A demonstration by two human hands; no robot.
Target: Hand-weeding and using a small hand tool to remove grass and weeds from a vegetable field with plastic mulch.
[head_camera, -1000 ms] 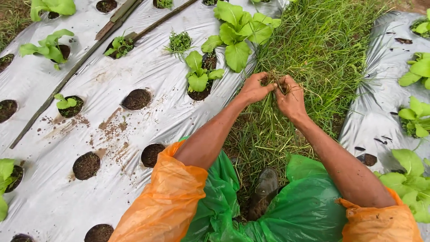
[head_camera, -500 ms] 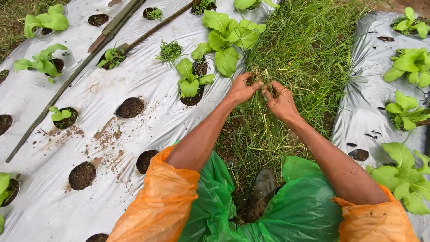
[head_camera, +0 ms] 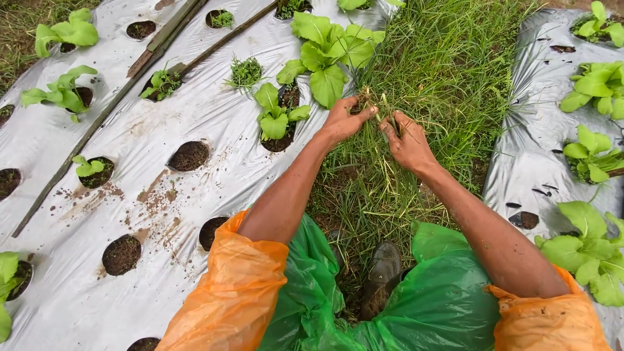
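My left hand [head_camera: 346, 119] and my right hand [head_camera: 407, 142] are both closed on a tuft of grass [head_camera: 377, 109] in the grassy strip [head_camera: 442, 71] between two plastic-covered beds. The hands are close together, fingers pinching the blades at their base. Both forearms reach forward out of orange plastic sleeves [head_camera: 234, 292]. A green plastic cover [head_camera: 442, 305] lies over my legs, and a muddy boot [head_camera: 380, 273] shows below the hands.
Silver plastic mulch [head_camera: 162, 188] lies left with round soil holes [head_camera: 189, 156], some holding leafy green seedlings [head_camera: 325, 55]. Another mulch sheet [head_camera: 539, 149] with leafy plants [head_camera: 588, 84] lies right. A wooden stick [head_camera: 97, 123] runs diagonally across the left bed.
Both hands have stayed together on the grass tuft, shifting slightly forward along the strip. The view has moved a little, so the beds sit lower in frame.
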